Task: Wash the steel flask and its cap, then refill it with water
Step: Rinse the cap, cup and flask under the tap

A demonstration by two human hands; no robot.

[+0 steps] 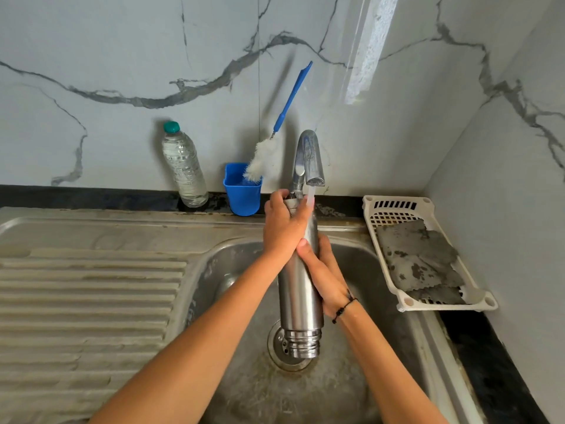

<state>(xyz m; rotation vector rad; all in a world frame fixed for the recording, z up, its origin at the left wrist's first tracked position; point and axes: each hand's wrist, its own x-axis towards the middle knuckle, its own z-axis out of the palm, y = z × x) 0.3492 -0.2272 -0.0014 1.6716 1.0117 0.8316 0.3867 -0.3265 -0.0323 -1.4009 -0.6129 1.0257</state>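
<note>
**Over the sink: flask rinsed mouth-down**

Under the running chrome tap (308, 157), the brushed-steel cylindrical flask (301, 298) hangs over the steel sink (220, 270), long axis near-upright, threaded mouth toward the drain. Left hand (282, 229) wraps its far end; right hand (324, 276) grips mid-body. Outside rinse seems underway; next, invert it to refill.

Brushed steel flask (301, 289), dull stained metal sink (214, 270), glossy marble-look wall (122, 56), white plastic basket (374, 221).
</note>
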